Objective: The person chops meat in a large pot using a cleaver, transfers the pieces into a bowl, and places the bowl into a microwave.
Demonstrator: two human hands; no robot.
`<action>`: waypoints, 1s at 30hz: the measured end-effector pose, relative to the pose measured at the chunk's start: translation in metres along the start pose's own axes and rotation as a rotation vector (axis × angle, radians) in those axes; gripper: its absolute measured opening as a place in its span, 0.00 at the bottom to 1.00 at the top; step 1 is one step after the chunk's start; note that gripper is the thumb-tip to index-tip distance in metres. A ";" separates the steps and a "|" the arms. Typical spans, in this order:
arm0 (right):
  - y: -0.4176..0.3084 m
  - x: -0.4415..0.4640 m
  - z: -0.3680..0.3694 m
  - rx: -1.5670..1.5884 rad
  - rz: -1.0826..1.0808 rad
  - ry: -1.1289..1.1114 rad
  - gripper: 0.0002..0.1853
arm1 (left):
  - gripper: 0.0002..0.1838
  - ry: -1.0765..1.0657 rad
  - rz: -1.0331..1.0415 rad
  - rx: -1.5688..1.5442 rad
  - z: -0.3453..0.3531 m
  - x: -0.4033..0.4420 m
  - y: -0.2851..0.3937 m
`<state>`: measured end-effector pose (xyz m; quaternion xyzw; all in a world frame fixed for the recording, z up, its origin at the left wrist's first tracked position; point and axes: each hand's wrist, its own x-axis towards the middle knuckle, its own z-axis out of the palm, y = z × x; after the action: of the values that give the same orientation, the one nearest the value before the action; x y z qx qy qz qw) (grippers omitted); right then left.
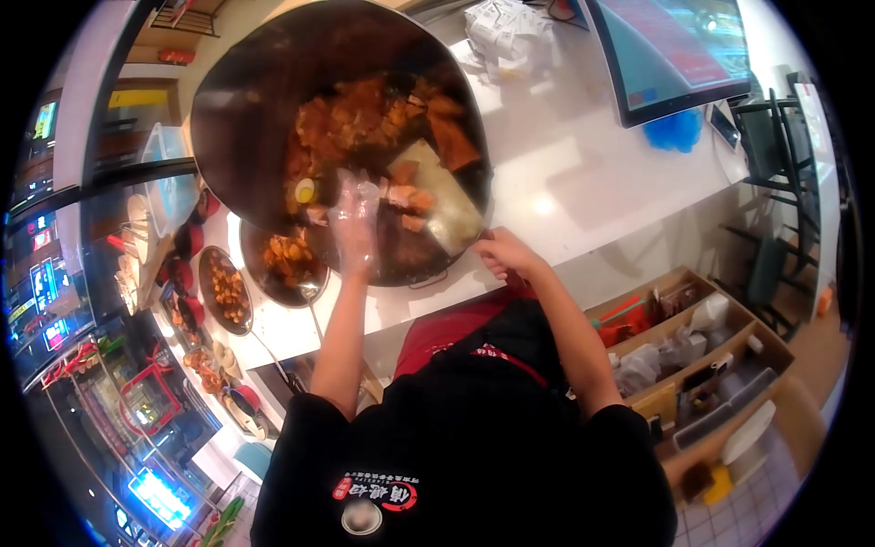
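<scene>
My left hand (354, 223), in a clear plastic glove, reaches into a large dark round pan (260, 128). Its fingers look stretched out over the food, beside some orange-brown chunks (410, 197); blur hides whether they touch. Close by on the left lies a halved egg (304, 190). A pale, flat rectangular slab (447, 214) rests at the pan's right side; its kind is unclear. Brown braised-looking pieces (342, 123) are heaped farther back. At the pan's right rim, my bare right hand (506, 255) is closed; what it grips is hidden.
Smaller dishes of food, including a bowl of brown pieces (290, 260) and an oval dish (225, 290), stand left of the pan. A monitor (674, 55), crumpled white paper (510, 41) and a blue bundle (673, 131) are on the white counter (556, 182). An open drawer (711, 365) holds bags.
</scene>
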<state>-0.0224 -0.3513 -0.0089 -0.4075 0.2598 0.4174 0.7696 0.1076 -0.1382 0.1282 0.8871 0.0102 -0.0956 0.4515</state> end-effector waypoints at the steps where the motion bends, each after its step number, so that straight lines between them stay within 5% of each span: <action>1: 0.001 0.000 -0.001 -0.001 0.011 -0.013 0.15 | 0.18 0.013 -0.027 0.089 0.000 -0.002 -0.009; 6: -0.003 -0.007 0.004 -0.005 -0.019 0.016 0.19 | 0.27 0.055 -0.141 0.431 0.009 -0.009 -0.082; 9: -0.002 -0.005 0.004 0.001 -0.002 0.009 0.19 | 0.24 0.180 -0.007 0.184 0.012 -0.011 -0.101; 12: -0.007 -0.008 0.008 -0.020 -0.013 0.034 0.19 | 0.24 0.268 -0.057 0.380 0.026 -0.014 -0.075; 16: -0.001 -0.005 0.005 -0.009 -0.006 0.007 0.12 | 0.33 0.000 0.158 0.061 0.036 0.009 -0.093; 19: -0.001 -0.005 0.008 0.036 0.008 0.005 0.12 | 0.46 -0.028 0.693 0.338 0.047 0.016 -0.108; 22: 0.010 0.001 0.014 0.065 0.014 -0.017 0.11 | 0.45 0.021 0.715 0.555 0.064 -0.006 -0.068; 30: 0.007 -0.012 0.030 -0.003 -0.038 0.073 0.14 | 0.27 0.237 0.592 0.429 0.094 -0.007 -0.048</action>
<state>-0.0324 -0.3285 0.0131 -0.4282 0.2792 0.3881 0.7668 0.0806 -0.1844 0.0374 0.9308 -0.2145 0.1422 0.2595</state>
